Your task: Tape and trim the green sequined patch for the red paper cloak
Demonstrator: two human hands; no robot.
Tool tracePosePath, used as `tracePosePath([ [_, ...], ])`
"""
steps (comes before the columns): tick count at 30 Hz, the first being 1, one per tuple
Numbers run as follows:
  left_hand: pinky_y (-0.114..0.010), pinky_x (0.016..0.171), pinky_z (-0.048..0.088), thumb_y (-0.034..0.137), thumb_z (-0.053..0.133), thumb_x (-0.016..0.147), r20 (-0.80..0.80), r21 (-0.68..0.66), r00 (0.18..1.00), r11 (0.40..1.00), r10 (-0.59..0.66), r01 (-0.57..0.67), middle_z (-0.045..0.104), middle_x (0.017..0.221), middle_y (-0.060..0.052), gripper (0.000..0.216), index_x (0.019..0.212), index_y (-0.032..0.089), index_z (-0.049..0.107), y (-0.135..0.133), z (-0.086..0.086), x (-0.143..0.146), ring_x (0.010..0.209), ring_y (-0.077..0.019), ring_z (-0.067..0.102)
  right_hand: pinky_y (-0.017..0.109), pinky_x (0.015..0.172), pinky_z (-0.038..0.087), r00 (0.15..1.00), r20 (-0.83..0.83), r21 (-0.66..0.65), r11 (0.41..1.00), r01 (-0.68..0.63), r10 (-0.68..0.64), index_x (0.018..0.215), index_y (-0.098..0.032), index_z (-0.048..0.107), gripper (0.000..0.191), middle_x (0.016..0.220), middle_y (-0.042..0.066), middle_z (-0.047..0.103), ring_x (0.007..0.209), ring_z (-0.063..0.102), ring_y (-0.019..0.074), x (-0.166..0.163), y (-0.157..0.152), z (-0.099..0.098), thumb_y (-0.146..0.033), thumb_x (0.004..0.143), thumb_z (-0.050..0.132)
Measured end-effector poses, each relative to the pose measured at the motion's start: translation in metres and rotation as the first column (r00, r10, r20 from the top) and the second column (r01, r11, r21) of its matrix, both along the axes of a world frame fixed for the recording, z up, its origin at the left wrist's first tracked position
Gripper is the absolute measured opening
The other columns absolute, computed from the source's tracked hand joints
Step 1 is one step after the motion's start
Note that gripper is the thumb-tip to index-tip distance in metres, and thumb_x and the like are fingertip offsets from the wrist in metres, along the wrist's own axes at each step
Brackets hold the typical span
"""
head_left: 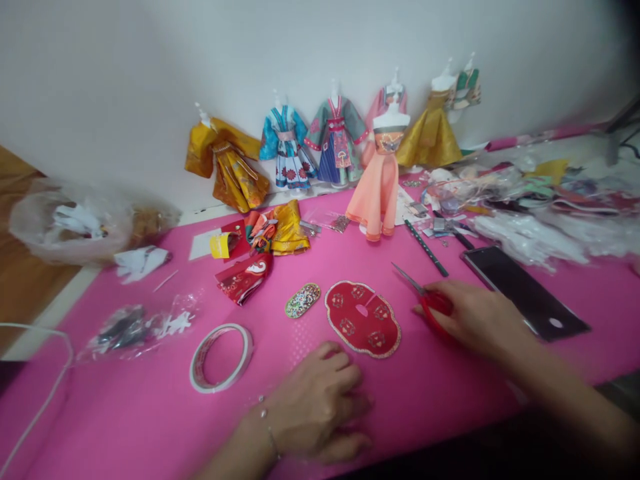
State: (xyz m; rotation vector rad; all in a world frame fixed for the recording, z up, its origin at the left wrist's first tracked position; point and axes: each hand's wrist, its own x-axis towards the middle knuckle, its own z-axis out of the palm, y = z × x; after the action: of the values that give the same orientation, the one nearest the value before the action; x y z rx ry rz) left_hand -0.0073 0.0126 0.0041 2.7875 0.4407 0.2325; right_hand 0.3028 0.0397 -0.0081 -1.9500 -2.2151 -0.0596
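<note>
My right hand [473,313] grips the red handles of a pair of scissors [434,313], whose pointed metal blades angle away to the upper left. Left of their tips lies a scalloped red fabric piece [345,323] with gold motifs, a pale trimmed edge, a slit and a small hole showing pink. My left hand [320,403] is low over the pink work surface, near this piece's lower edge. Its fingers curl inward, slightly blurred; I see nothing held, though the fingertips are partly hidden. An oval sequined piece [303,301] lies beside the red fabric.
A tape roll [221,358] lies at left, near plastic bags [130,330]. Folded red and yellow cloth [290,230] sits farther back. Dressed miniature mannequins [336,133] line the wall. A phone [525,290], dotted pen [426,248] and bagged materials [530,233] are at right.
</note>
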Motion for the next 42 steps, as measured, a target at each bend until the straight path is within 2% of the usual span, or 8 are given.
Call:
tracePosePath([
  [5, -0.040, 0.077, 0.043, 0.041, 0.054, 0.095, 0.161, -0.036, 0.983, 0.996, 0.085, -0.080, 0.063, 0.082, -0.005, 0.029, 0.102, 0.020, 0.071, -0.001, 0.002, -0.002, 0.076, -0.0201, 0.055, 0.037, 0.064, 0.049, 0.998, -0.057, -0.055, 0.998, -0.004, 0.001, 0.108, -0.023, 0.073, 0.031, 0.094, 0.008, 0.078, 0.082, 0.073, 0.0302, -0.003, 0.010, -0.010, -0.043, 0.090, 0.057],
  [8, -0.038, 0.082, 0.046, 0.032, 0.052, 0.096, 0.295, -0.081, 0.903, 0.950, 0.313, -0.303, 0.068, 0.090, -0.006, 0.028, 0.115, 0.021, 0.071, 0.004, 0.001, -0.008, 0.084, -0.0200, 0.062, 0.037, 0.065, 0.049, 0.996, -0.088, -0.058, 0.998, -0.005, 0.000, 0.107, -0.024, 0.074, 0.030, 0.094, 0.007, 0.079, 0.081, 0.074, 0.0302, -0.002, 0.013, -0.017, -0.043, 0.088, 0.059],
  [12, -0.036, 0.080, 0.049, 0.026, 0.045, 0.101, 0.339, -0.100, 0.619, 0.681, 0.709, -0.726, 0.070, 0.095, -0.008, 0.028, 0.110, 0.021, 0.072, 0.020, -0.005, -0.021, 0.090, -0.0216, 0.065, 0.037, 0.063, 0.049, 0.992, -0.124, -0.056, 0.998, 0.003, -0.010, 0.108, -0.025, 0.075, 0.034, 0.095, 0.007, 0.080, 0.083, 0.075, 0.0324, 0.000, 0.016, -0.023, -0.047, 0.085, 0.063],
  [15, -0.036, 0.075, 0.050, 0.023, 0.044, 0.101, 0.341, -0.095, 0.473, 0.530, 0.812, -0.842, 0.069, 0.090, -0.009, 0.029, 0.105, 0.018, 0.072, 0.033, -0.012, -0.033, 0.082, -0.0221, 0.065, 0.037, 0.061, 0.047, 0.990, -0.140, -0.051, 0.999, 0.003, -0.010, 0.107, -0.025, 0.075, 0.035, 0.089, 0.007, 0.080, 0.081, 0.074, 0.0328, 0.001, 0.018, -0.026, -0.048, 0.083, 0.064],
  [18, -0.033, 0.070, 0.050, 0.022, 0.048, 0.097, 0.318, -0.083, 0.419, 0.465, 0.851, -0.882, 0.068, 0.084, -0.006, 0.026, 0.097, 0.018, 0.074, 0.040, -0.017, -0.040, 0.077, -0.0211, 0.065, 0.036, 0.060, 0.047, 0.988, -0.154, -0.036, 0.999, 0.005, -0.010, 0.108, -0.024, 0.076, 0.036, 0.088, 0.008, 0.079, 0.080, 0.074, 0.0328, 0.001, 0.018, -0.026, -0.048, 0.083, 0.065],
  [26, -0.033, 0.065, 0.051, 0.024, 0.056, 0.090, 0.304, -0.052, 0.363, 0.395, 0.881, -0.917, 0.061, 0.073, -0.002, 0.015, 0.076, 0.020, 0.060, 0.040, -0.019, -0.039, 0.068, -0.0201, 0.061, 0.040, 0.064, 0.052, 0.979, -0.203, -0.012, 1.000, 0.019, -0.021, 0.115, -0.023, 0.074, 0.042, 0.098, 0.010, 0.080, 0.085, 0.075, 0.0344, 0.000, 0.013, -0.026, -0.051, 0.086, 0.063],
  [34, -0.048, 0.091, 0.053, 0.032, 0.063, 0.089, 0.303, -0.004, 0.418, 0.440, 0.857, -0.898, 0.067, 0.108, -0.011, 0.022, 0.106, 0.018, 0.061, 0.033, -0.019, -0.032, 0.100, -0.0293, 0.063, 0.040, 0.073, 0.055, 0.966, -0.256, -0.034, 0.998, -0.049, 0.039, 0.117, -0.021, 0.073, 0.040, 0.107, 0.008, 0.079, 0.091, 0.075, 0.0314, 0.002, 0.015, -0.023, -0.042, 0.085, 0.063],
  [42, -0.047, 0.086, 0.056, 0.022, 0.062, 0.086, 0.278, -0.011, 0.437, 0.458, 0.855, -0.889, 0.069, 0.100, -0.010, 0.018, 0.104, 0.018, 0.062, 0.036, -0.023, -0.033, 0.094, -0.0296, 0.065, 0.035, 0.065, 0.052, 0.960, -0.275, -0.027, 0.997, -0.065, 0.055, 0.115, -0.022, 0.073, 0.035, 0.096, 0.007, 0.079, 0.080, 0.074, 0.0269, -0.001, 0.010, -0.017, -0.041, 0.089, 0.058],
])
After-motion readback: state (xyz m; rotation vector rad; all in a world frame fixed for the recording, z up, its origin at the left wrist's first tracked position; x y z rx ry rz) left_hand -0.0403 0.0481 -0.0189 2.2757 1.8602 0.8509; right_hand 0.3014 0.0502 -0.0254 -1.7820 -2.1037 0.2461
